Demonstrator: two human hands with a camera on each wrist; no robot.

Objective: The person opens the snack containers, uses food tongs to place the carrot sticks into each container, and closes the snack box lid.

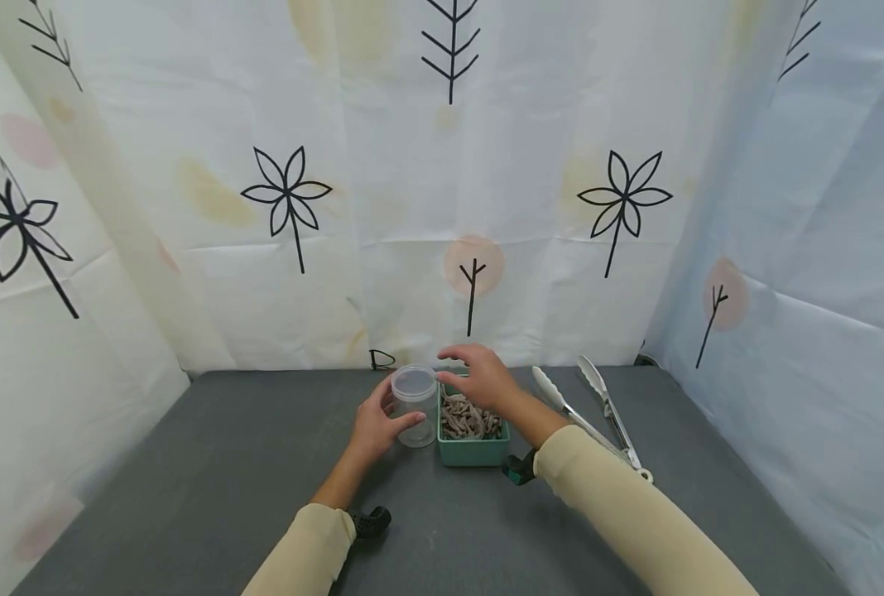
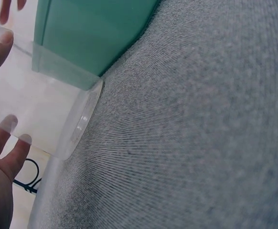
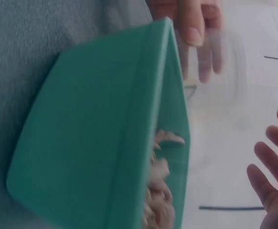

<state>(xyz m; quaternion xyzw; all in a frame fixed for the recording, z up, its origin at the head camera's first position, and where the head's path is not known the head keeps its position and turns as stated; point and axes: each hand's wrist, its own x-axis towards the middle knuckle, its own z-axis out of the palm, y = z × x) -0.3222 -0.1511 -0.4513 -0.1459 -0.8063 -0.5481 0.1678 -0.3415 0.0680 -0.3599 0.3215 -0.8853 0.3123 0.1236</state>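
Observation:
A clear plastic jar (image 1: 416, 424) with a translucent screw lid (image 1: 415, 380) stands upright on the dark table. My left hand (image 1: 376, 426) holds it from the left, thumb at the front and fingers round the far side; the fingertips show through the clear wall (image 2: 38, 105) in the left wrist view. Right beside the jar is a green rectangular bin (image 1: 474, 453) with many twisted, pale grey-brown pieces (image 1: 468, 416) in it. Above the bin, my right hand (image 1: 479, 377) is spread with nothing in it, its fingertips pointing toward the lid.
To the right of the bin, metal tongs (image 1: 621, 422) lie on the grey cloth-covered table (image 1: 263, 472) with arms spread, partly behind the right sleeve. Patterned white curtains (image 1: 382, 165) hang along the back and both sides.

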